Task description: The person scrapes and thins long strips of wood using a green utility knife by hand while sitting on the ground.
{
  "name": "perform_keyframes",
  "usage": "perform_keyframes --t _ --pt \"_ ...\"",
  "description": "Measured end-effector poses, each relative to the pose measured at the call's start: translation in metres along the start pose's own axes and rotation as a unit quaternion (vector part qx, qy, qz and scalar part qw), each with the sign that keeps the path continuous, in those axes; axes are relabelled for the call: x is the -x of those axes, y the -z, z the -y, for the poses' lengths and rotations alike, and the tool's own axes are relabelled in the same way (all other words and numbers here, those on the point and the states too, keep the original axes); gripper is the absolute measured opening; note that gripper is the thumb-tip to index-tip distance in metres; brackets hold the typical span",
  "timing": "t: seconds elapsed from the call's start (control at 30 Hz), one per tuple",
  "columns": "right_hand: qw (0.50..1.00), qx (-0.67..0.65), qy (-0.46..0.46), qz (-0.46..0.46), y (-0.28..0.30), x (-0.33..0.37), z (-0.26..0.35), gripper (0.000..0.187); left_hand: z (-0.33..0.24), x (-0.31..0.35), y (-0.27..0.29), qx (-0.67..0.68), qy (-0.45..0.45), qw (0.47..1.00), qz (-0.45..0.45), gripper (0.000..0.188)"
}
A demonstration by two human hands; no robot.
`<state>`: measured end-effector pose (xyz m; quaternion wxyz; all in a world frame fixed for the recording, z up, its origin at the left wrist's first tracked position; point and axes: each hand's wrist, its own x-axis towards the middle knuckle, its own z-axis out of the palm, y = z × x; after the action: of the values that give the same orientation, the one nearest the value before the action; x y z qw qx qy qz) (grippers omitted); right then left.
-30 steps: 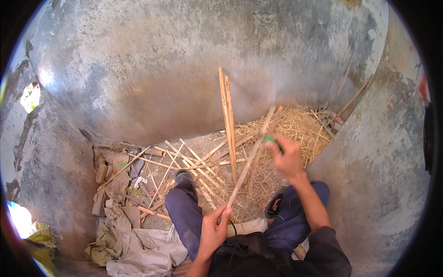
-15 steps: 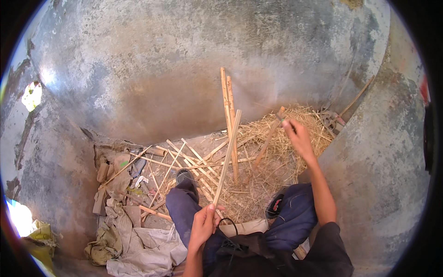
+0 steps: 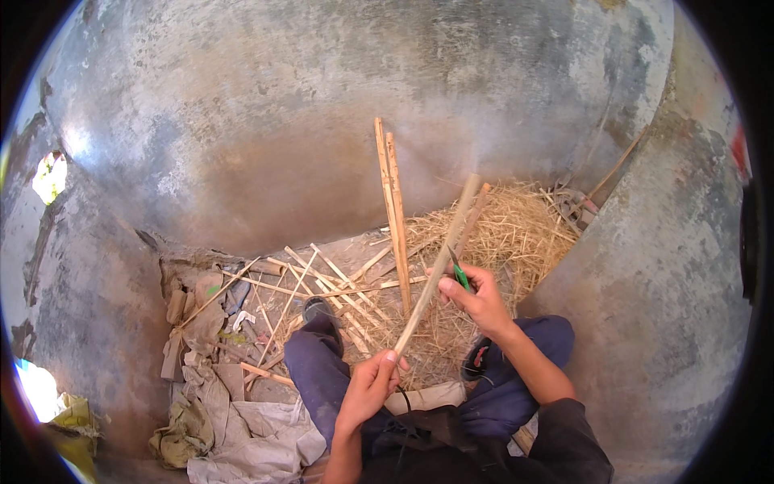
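Note:
My left hand (image 3: 369, 389) is closed around the lower end of a pale, flat wooden strip (image 3: 430, 292), which slants up and to the right in front of me. My right hand (image 3: 482, 305) grips a small green-handled knife (image 3: 461, 276). Its dark blade points upward along the right side of the strip, partway up; whether it touches the wood I cannot tell. The fingers of that hand are right beside the strip. Behind it, another wooden stick (image 3: 476, 214) leans up out of the straw, partly hidden.
Two tall sticks (image 3: 392, 202) lean against the grey wall (image 3: 266, 161). A heap of shavings (image 3: 524, 234) lies at the far right. Loose strips (image 3: 339, 294) are scattered beyond my left foot. Crumpled sacking (image 3: 254, 440) and wood scraps (image 3: 176, 351) lie at left.
My right hand with the knife has come down and left to the strip. The strip's upper end has swung to the right, and my left hand has shifted slightly right with it.

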<state>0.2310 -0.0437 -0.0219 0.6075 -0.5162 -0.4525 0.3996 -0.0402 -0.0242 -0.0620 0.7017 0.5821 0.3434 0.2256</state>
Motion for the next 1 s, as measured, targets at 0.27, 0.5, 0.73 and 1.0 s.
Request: perform_keyframes --t 0.27,0.5,0.73,1.0 --pt "0.992 -0.121 -0.035 0.018 0.013 -0.005 -0.022 0.027 -0.012 -0.002 -0.008 -0.069 -0.007 0.997 0.025 0.038" --pt "0.994 -0.110 -0.021 0.008 0.017 -0.003 -0.029 0.026 -0.006 -0.007 -0.014 -0.075 -0.039 0.996 0.008 0.038" --pt "0.991 -0.122 -0.045 0.017 0.025 0.000 -0.032 0.032 -0.002 -0.010 -0.013 -0.084 -0.035 0.996 0.004 0.037" --pt "0.971 0.169 0.152 -0.073 0.009 0.005 -0.035 0.035 -0.009 -0.016 -0.019 -0.150 -0.103 0.977 -0.107 0.037"
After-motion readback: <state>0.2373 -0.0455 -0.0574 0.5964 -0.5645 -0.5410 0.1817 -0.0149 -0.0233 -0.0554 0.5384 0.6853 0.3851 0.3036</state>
